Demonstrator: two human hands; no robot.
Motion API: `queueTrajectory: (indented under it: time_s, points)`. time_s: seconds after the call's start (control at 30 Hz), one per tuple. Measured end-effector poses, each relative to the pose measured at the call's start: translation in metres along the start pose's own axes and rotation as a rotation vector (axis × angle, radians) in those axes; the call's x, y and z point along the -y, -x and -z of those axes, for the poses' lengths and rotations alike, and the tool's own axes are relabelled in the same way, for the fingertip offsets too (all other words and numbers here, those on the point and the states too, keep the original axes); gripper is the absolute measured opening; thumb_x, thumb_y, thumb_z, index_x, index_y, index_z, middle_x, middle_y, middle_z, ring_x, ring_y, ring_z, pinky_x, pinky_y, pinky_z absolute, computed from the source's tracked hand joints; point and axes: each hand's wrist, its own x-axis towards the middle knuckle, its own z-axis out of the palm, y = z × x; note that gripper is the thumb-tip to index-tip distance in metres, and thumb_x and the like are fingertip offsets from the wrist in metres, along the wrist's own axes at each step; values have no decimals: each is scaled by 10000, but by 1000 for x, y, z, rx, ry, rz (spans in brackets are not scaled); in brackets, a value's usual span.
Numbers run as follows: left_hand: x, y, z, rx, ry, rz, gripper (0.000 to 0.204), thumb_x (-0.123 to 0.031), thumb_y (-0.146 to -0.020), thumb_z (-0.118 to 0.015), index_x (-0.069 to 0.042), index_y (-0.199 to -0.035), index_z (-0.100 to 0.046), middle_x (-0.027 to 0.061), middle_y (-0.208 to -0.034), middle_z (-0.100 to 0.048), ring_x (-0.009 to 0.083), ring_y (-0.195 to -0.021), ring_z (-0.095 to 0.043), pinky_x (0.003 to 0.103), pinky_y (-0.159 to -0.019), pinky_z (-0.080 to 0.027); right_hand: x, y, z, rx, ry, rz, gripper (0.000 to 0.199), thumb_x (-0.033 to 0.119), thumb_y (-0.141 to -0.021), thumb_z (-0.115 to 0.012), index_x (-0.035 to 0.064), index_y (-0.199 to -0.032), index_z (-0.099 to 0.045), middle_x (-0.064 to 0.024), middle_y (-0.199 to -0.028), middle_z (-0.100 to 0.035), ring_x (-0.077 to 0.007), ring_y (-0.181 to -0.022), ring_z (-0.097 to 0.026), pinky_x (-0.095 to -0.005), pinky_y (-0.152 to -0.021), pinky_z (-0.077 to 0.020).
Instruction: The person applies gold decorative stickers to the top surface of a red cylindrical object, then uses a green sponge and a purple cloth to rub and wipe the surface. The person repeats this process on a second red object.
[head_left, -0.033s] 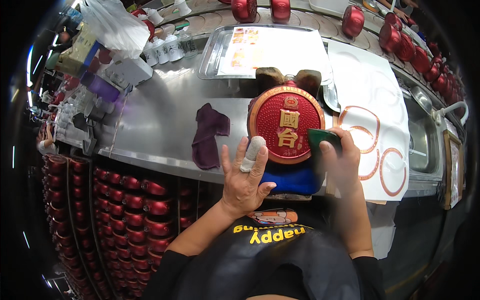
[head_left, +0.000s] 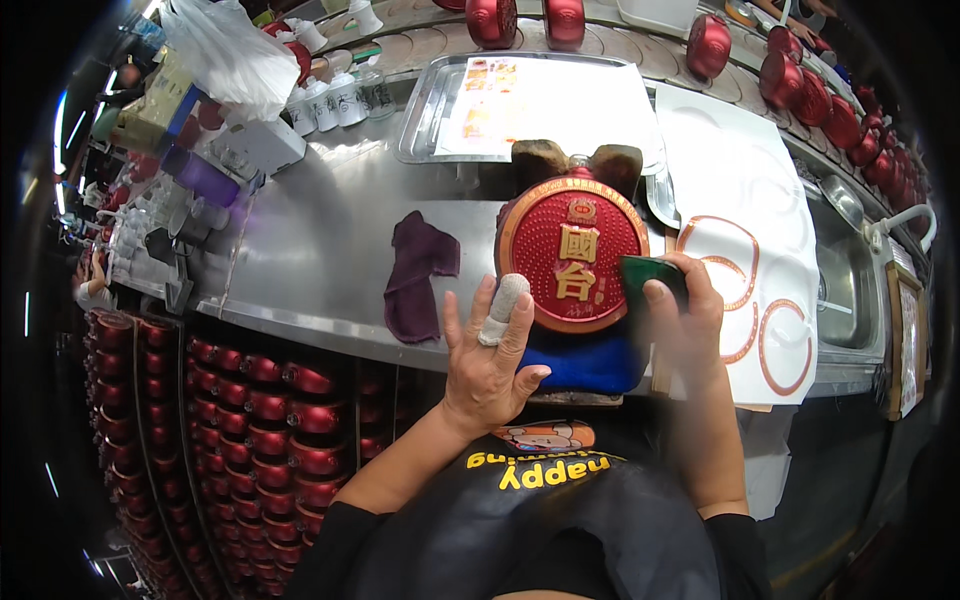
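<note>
A round red bottle with a dotted face, raised gold characters and an orange ring lies face up on a blue pad. Dark brown blocks flank its neck. My left hand has its fingers spread, fingertips at the bottle's lower left rim, holding nothing; a grey cover wraps its middle finger. Thumb and fingers of my right hand pinch a dark green flat scraper at the bottle's right rim. That hand is partly blurred.
A purple cloth lies left on the steel counter. Behind stands a metal tray with paper. To the right, a white sheet carries orange ring strips, beside a sink. Red bottles line the conveyor; more fill racks at lower left.
My right hand and the green scraper have shifted very slightly to the right. My left hand stays almost still.
</note>
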Motion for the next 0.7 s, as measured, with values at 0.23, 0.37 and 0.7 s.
queueTrajectory:
  time_s: [0.23,0.37,0.7]
  points:
    - [16,-37,4,-72,97,16,789,-531,-1077,-478,61,-1588,-371,271,-1520,-534,481,-1475,-420,623,-1242,-135,-33,-41,12,48,-37,42,303,241,-1017,-701,-6,-1178,-635,-136,-923,-718,-207,-827,-702,-327,-747,-554]
    - [30,-43,0,-72,160,3,889,-550,-1046,-539,107,-1592,-293,344,-1527,-474,509,-1446,-431,601,-1237,-189,-26,-56,17,-8,18,-30,272,204,-1033,-675,-7,-1200,-637,-145,-920,-725,-189,-844,-708,-312,-731,-557]
    - [35,-23,-15,132,606,177,1269,-316,-829,-854,56,-1647,42,353,-1695,-95,474,-1591,-140,463,-1291,-184,77,-44,5,601,517,595,227,165,-780,-807,141,-944,-652,0,-763,-566,-205,-732,-610,-419,-839,-428]
